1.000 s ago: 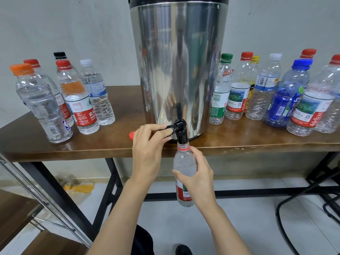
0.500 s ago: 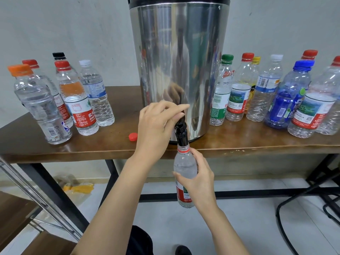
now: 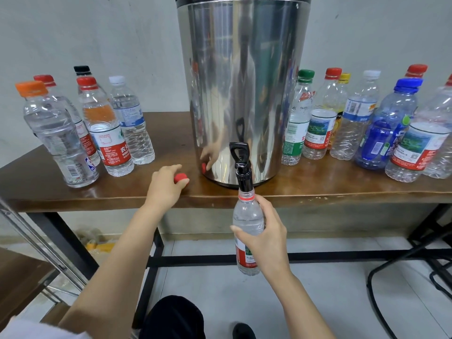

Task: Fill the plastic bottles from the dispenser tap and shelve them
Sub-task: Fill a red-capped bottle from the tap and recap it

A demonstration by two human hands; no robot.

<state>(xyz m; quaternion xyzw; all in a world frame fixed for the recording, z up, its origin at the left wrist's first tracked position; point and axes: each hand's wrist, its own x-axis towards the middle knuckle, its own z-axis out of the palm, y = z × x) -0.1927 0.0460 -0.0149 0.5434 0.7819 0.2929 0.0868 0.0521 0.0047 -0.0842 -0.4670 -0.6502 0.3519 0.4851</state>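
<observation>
A tall steel dispenser [image 3: 242, 89] stands on the wooden table [image 3: 318, 189]. Its black tap [image 3: 241, 162] hangs over the front edge with the lever upright. My right hand [image 3: 265, 236] grips a clear bottle [image 3: 247, 221] with a red label, its open neck right under the tap spout. My left hand [image 3: 166, 185] rests on the table left of the dispenser and pinches a small red cap [image 3: 180, 177].
Several filled capped bottles [image 3: 107, 133] stand at the table's left, several empty capped ones [image 3: 389, 128] at its right. A metal rail [image 3: 36, 243] and wooden shelf boards sit at lower left. Black chair legs [image 3: 401, 265] stand on the floor at right.
My left hand let go of the tap lever, which now stands upright, and dropped left to the red cap on the table. The bottle stayed under the spout.
</observation>
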